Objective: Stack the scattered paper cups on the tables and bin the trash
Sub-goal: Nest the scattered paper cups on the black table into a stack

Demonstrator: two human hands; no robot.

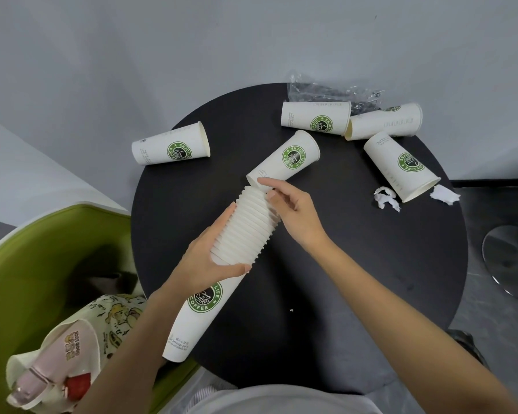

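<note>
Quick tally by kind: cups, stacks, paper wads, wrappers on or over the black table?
Loose cups: 4
Held cup: 1
Stack: 1
Paper wads: 2
Wrapper: 1
Total: 9

A stack of cups (245,231) slants over the table (341,279) from its near-left edge toward the middle, a single cup (287,159) at its far end; a left cup (171,144) lies at the far-left edge; two far cups (314,118) lie side by side, a wrapper (320,91) behind them; a right cup (401,167) lies between two paper scraps (386,198); a chair (27,264) holding a bag (81,339) stands left of the table.
</note>
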